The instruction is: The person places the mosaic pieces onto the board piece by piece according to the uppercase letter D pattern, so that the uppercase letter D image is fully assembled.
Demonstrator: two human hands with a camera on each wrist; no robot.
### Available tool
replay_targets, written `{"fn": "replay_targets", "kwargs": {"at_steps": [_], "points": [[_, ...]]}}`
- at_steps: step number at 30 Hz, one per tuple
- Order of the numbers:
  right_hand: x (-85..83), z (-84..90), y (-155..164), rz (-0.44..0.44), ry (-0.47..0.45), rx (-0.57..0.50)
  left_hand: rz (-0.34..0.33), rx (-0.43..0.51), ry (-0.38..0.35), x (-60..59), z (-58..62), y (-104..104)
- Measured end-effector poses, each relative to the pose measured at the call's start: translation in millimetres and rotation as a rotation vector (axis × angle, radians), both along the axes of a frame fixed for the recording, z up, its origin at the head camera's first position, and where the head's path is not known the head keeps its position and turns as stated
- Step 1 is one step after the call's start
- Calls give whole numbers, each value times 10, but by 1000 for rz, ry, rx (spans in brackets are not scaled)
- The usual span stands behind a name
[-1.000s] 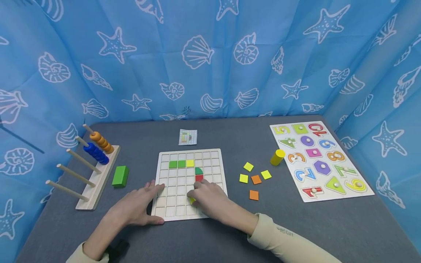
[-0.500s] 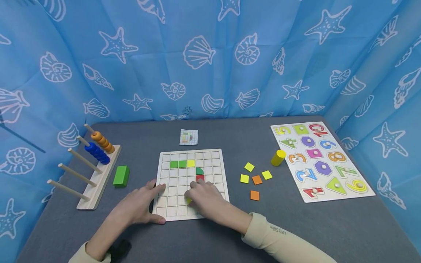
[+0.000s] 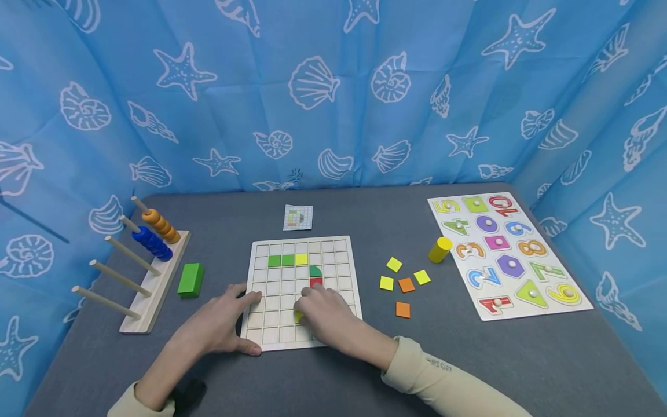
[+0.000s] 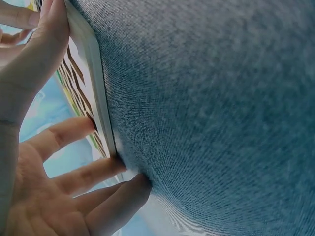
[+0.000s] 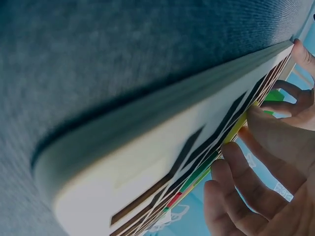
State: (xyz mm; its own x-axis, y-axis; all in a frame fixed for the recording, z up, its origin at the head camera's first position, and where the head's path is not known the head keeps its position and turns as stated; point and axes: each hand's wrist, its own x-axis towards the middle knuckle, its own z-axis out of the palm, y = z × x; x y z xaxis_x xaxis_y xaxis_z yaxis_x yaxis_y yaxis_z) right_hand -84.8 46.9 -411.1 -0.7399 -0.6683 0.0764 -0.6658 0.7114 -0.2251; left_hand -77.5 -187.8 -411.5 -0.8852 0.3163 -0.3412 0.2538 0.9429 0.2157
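Where the grey tabletop [image 3: 365, 376] carries it, the wooden grid board [image 3: 339, 255] lies flat at centre. The left hand [image 3: 216, 324] rests at the board's left edge, fingers relaxed, its grip enclosing nothing. The right hand [image 3: 325, 315] lies on the board's lower cells, its grip narrow, fingertips pinching a small yellow tile [image 3: 298, 317].
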Motion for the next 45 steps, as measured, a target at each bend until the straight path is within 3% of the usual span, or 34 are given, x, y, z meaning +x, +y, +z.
{"fn": "replay_targets", "kwargs": {"at_steps": [9, 19, 35, 45], "points": [[-5, -16, 6, 10, 49, 13, 1, -14, -30, -8, -1, 14], [3, 75, 153, -29, -13, -35, -1, -20, -19, -7, -4, 24], [84, 141, 843, -150, 7, -14, 3, -25, -27, 9, -4, 17], [163, 118, 1278, -251, -1, 68, 4, -30, -43, -4, -6, 8]]}}
